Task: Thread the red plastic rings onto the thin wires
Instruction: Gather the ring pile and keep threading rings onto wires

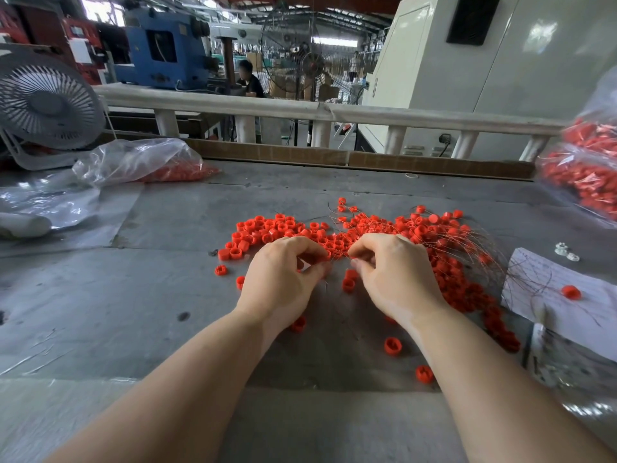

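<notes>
While both forearms reach forward from the near edge of the grey table [173, 228], the two hands meet at its middle, knuckles up and fingers curled downward. The left hand [283, 279] pinches a red ring [323, 258] between thumb and forefinger at the near fringe of the pile. The right hand [394, 272] faces it, thumb and forefinger drawn together just beside that ring; whether a wire sits in that pinch is too fine to tell.

The red plastic rings [273, 228] lie loose in a broad heap just beyond the fingertips, spreading toward the right edge, with a few strays near the wrists and one [393, 345] under the right forearm. The thin wires [467, 242] fan out in a tangled bundle over the right part of the heap and arc down toward a sheet of paper [567, 305] by the right edge, on which a single ring [571, 292] rests.

At the far left corner a clear plastic bag [133, 162] lies slumped and open, with red rings gathered in its right end. At the far right edge a second clear bag [587, 168] stands bulging, packed with red rings. More crumpled plastic sheet [43, 198] lies along the left edge, and a grey desk fan [46, 101] stands behind it.
</notes>
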Tool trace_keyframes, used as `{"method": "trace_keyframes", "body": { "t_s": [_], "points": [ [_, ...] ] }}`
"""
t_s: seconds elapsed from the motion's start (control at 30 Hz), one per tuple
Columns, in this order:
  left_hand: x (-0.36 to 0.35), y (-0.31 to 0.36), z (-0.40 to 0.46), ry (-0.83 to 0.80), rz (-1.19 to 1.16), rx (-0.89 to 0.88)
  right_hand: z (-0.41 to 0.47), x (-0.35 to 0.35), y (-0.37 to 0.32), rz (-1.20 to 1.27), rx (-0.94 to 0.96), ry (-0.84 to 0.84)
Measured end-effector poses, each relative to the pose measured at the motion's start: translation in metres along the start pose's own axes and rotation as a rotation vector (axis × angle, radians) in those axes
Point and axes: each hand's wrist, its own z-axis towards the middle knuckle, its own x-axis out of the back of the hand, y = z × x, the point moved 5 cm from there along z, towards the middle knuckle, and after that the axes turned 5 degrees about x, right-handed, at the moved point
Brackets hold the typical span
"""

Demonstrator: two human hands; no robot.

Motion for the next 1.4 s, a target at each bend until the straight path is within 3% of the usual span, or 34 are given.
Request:
{"method": "trace_keyframes", "body": {
  "t_s": [0.8,1.03,1.23,1.4],
  "points": [
    [0.003,-0.001,0.000,0.043,-0.084,0.046,0.002,-0.005,0.007,-0.112,0.015,0.003],
    [0.010,0.001,0.000,0.086,-0.230,0.099,0.003,-0.008,0.010,-0.163,0.003,0.003],
    [0.006,0.001,-0.003,-0.036,-0.600,0.238,0.004,-0.011,0.013,-0.170,-0.026,-0.012],
    [0.004,-0.001,-0.004,-0.079,-0.688,0.270,0.004,-0.011,0.013,-0.160,-0.043,-0.024]
  ]
}}
